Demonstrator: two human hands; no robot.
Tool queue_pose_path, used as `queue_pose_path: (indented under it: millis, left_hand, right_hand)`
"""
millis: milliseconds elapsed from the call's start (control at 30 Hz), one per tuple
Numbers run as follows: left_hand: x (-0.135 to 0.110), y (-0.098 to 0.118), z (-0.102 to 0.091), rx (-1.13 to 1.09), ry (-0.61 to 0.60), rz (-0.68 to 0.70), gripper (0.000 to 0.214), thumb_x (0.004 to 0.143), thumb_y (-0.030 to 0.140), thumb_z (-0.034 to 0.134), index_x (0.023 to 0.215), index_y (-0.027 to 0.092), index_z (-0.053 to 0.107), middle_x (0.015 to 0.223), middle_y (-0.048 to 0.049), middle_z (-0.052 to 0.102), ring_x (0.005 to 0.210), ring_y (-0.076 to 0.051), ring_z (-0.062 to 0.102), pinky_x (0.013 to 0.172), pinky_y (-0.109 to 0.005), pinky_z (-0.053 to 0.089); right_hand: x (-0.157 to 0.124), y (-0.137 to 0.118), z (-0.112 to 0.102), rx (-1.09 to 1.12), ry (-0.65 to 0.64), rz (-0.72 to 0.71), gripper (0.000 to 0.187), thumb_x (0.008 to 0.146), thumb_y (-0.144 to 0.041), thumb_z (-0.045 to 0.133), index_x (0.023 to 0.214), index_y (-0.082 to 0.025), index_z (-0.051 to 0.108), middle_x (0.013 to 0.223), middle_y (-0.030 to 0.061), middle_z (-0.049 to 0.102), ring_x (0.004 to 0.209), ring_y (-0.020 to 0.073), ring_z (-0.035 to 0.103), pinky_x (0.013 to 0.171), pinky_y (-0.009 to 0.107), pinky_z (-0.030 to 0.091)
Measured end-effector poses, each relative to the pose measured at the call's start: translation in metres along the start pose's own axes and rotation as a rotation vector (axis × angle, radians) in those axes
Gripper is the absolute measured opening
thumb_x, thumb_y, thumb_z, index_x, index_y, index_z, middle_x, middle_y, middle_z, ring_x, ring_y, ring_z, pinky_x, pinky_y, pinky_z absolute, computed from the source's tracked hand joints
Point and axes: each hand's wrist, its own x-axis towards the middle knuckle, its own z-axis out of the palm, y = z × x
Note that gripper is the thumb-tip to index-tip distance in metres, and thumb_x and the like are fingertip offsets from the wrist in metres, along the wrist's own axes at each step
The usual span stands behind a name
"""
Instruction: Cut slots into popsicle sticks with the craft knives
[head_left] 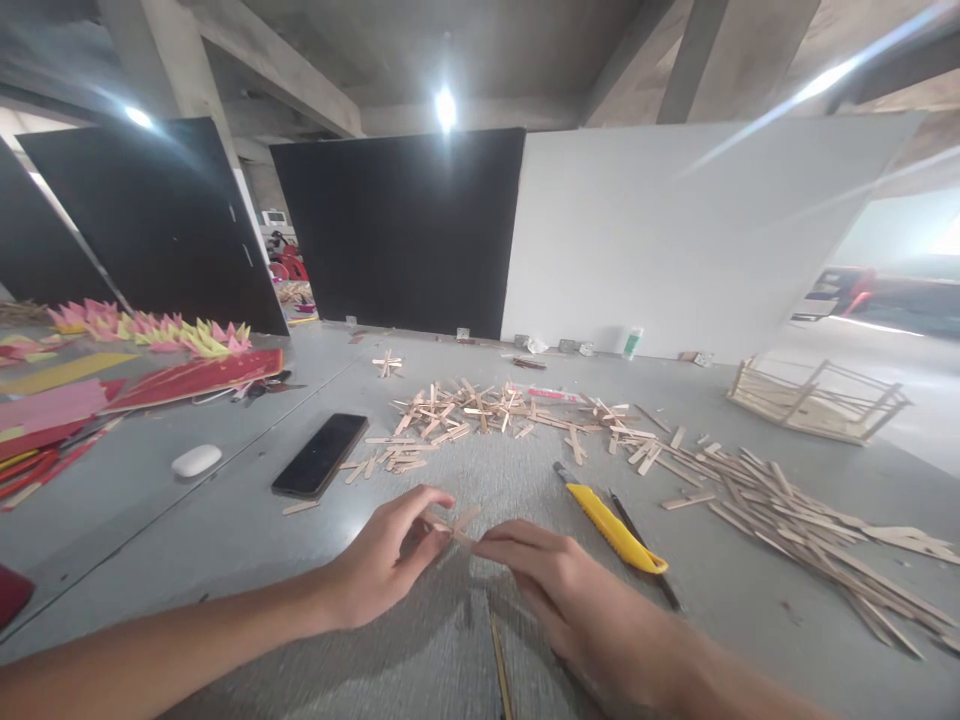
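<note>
Small flat wooden craft sticks (pixel 468 517), crossed over one another, are between my two hands just above the grey table (pixel 247 590). My left hand (pixel 382 550) pinches them between thumb and fingers from the left. From the right, my right hand (pixel 574 585) has its fingers closed at the lower end of one stick; its thumb is mostly hidden. A yellow utility knife (pixel 615 528) with its blade out lies to the right, beside a thin dark pen-like rod (pixel 669 592). Below my hands a narrow strip (pixel 499 660) lies on the table.
Crossed stick pieces (pixel 450 408) are heaped ahead. Long loose sticks (pixel 802 530) spread at right, near a small stick-built frame (pixel 817 405). At left are a phone (pixel 321 456), a white case (pixel 196 461) and folded paper decorations (pixel 157 330). Black and white panels (pixel 397 235) stand behind.
</note>
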Motion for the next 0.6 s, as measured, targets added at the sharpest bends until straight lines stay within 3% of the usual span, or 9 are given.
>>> queue_pose_path:
  millis: [133,267,367,500,600]
  left_hand:
    - [0.002,-0.002,0.000,-0.005,0.023,-0.013,0.020,0.107,0.035,0.049,0.118,0.023,0.061,0.098,-0.0047,0.072,0.084,-0.020,0.068,0.075,-0.031,0.052]
    - [0.003,-0.003,0.001,-0.019,0.016,-0.001,0.015,0.105,0.032,0.053,0.109,0.022,0.063,0.095,-0.0046,0.072,0.089,-0.021,0.069,0.080,-0.034,0.052]
    - [0.001,-0.004,0.003,-0.052,-0.030,0.014,0.018,0.104,0.029,0.052,0.121,0.024,0.058,0.103,-0.0048,0.070,0.085,-0.018,0.069,0.079,-0.032,0.054]
    - [-0.005,-0.006,0.007,-0.064,-0.075,0.035,0.050,0.099,0.025,0.060,0.145,0.032,0.040,0.118,-0.0059,0.066,0.084,-0.016,0.068,0.080,-0.033,0.055]
    - [-0.008,-0.007,0.010,-0.064,-0.101,0.061,0.054,0.097,0.023,0.063,0.145,0.035,0.040,0.116,-0.0040,0.067,0.086,-0.016,0.068,0.083,-0.032,0.055]
  right_hand:
    - [0.004,-0.001,0.001,0.122,0.118,0.181,0.029,0.097,-0.008,0.054,0.112,-0.023,0.072,0.102,0.0007,0.075,0.090,0.0141,0.070,0.083,0.029,0.056]
    - [0.007,0.002,0.003,0.205,0.159,0.270,0.018,0.093,-0.012,0.061,0.099,-0.023,0.074,0.092,-0.0012,0.076,0.081,0.0140,0.069,0.075,0.028,0.054]
    - [0.007,0.002,0.002,0.248,0.182,0.293,0.017,0.093,-0.012,0.060,0.096,-0.023,0.073,0.089,-0.0017,0.075,0.079,0.0140,0.068,0.072,0.028,0.052]
    - [0.008,0.000,-0.002,0.325,0.199,0.291,0.016,0.096,-0.016,0.059,0.097,-0.023,0.072,0.091,-0.0017,0.075,0.083,0.0137,0.069,0.076,0.028,0.054]
    - [0.008,-0.003,-0.003,0.358,0.207,0.287,0.015,0.096,-0.017,0.058,0.097,-0.024,0.072,0.092,-0.0015,0.075,0.085,0.0140,0.069,0.078,0.028,0.055]
